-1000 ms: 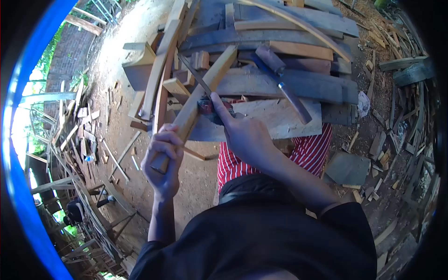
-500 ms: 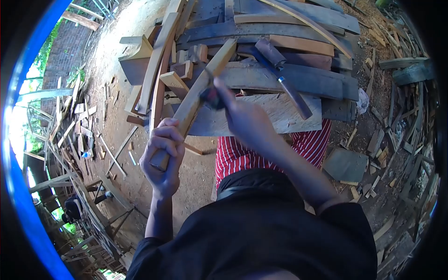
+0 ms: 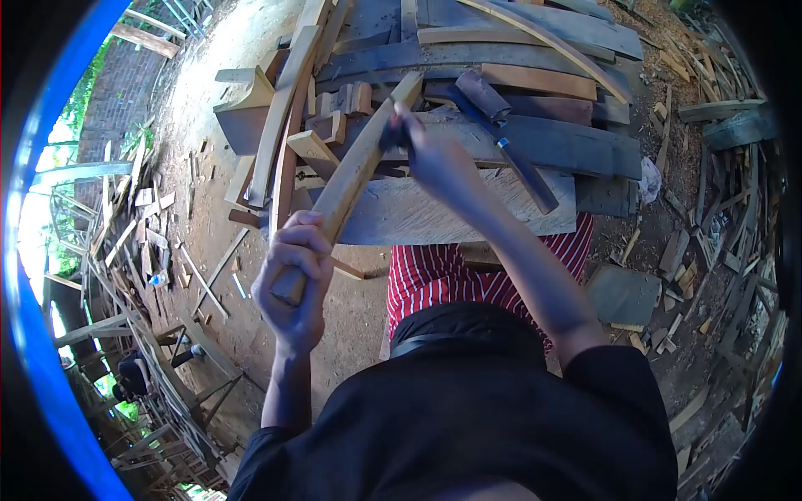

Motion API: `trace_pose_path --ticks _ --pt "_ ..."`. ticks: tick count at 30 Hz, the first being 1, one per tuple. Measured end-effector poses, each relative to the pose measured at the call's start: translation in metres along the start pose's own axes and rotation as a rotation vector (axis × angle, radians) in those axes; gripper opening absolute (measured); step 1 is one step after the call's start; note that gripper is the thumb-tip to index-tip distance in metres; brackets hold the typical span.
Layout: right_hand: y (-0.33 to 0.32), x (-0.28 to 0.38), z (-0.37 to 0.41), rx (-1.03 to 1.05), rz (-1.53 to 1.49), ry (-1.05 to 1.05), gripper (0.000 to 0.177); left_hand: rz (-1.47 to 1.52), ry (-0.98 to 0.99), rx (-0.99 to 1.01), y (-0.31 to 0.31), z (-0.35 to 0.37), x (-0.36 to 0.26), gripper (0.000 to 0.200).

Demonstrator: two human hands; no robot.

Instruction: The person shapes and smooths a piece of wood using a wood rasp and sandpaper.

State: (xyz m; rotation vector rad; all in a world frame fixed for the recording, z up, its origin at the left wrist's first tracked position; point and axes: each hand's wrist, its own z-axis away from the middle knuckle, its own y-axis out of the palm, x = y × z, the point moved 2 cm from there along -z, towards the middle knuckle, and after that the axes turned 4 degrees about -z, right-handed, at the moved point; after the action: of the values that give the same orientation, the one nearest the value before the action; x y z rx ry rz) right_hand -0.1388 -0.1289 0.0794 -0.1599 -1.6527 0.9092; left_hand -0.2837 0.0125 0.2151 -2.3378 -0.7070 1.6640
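Note:
My left hand (image 3: pixel 294 259) is wrapped round the near end of a long squared wooden bar (image 3: pixel 355 175), which slants up and away to the right. The bar's far part lies over the wood on the bench. Near that far end, my right hand (image 3: pixel 443 163) is closed on a small dark tool (image 3: pixel 396 138) with a reddish spot. This tool is against or just above the bar's right side; motion blur hides its kind. A pale, rough plank (image 3: pixel 484 204) lies crosswise in front of my knees.
To the right of the bar lie a dark wooden cylinder (image 3: pixel 483 96) and a long-handled tool (image 3: pixel 528 177) with a metal ring. Curved boards (image 3: pixel 535 138) are stacked behind. Long strips (image 3: pixel 284 117) and small blocks (image 3: pixel 330 127) lie at left. Wood scraps (image 3: pixel 150 209) litter the ground.
My right hand has slid the dark tool up along the bar, away from me, toward its far end. My left hand and the bar have barely moved.

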Motion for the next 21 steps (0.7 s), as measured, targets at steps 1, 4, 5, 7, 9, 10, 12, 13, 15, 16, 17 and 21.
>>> trace_pose_path --ticks 1,4,5,7,9,10,12,13,15,16,17,21 --pt "0.008 -0.013 -0.018 -0.075 0.025 -0.016 0.072 -0.024 -0.011 0.0 0.002 0.002 -0.002 0.017" --pt "-0.006 0.002 -0.002 -0.058 0.01 0.028 0.072 0.027 -0.022 -0.05 -0.001 0.002 0.002 0.018" --pt "-0.011 0.015 0.018 0.068 -0.03 0.083 0.072 0.049 -0.05 -0.088 -0.003 0.002 0.005 0.019" --pt "-0.017 0.036 0.053 0.095 -0.018 0.034 0.071 0.072 -0.067 -0.102 -0.006 0.0 0.009 0.02" --pt "-0.011 0.036 0.059 0.125 -0.023 0.003 0.07 0.149 -0.091 -0.075 -0.006 -0.001 0.006 0.019" --pt "-0.007 0.023 0.037 0.08 -0.047 0.019 0.07 0.094 -0.044 0.0 -0.01 -0.004 0.006 0.019" --pt "0.007 -0.005 -0.007 0.015 -0.069 0.026 0.071 0.102 -0.053 -0.004 -0.013 0.0 0.012 0.02" --pt "0.016 -0.02 -0.029 -0.077 -0.064 0.001 0.071 0.109 -0.067 -0.014 -0.014 0.001 0.014 0.021" --pt "0.013 -0.019 -0.034 -0.189 -0.058 -0.022 0.071 0.124 -0.086 -0.043 -0.019 0.004 0.014 0.021" --pt "0.006 -0.005 -0.017 -0.102 -0.061 -0.005 0.07 0.147 -0.123 -0.081 -0.02 0.001 0.017 0.021" --pt "0.001 0.009 0.002 0.001 -0.062 0.012 0.068 0.154 -0.123 -0.085 -0.018 -0.003 0.017 0.021" --pt "-0.005 0.048 0.052 0.167 -0.031 0.004 0.068 0.166 -0.172 -0.103 -0.018 -0.004 0.009 0.02"
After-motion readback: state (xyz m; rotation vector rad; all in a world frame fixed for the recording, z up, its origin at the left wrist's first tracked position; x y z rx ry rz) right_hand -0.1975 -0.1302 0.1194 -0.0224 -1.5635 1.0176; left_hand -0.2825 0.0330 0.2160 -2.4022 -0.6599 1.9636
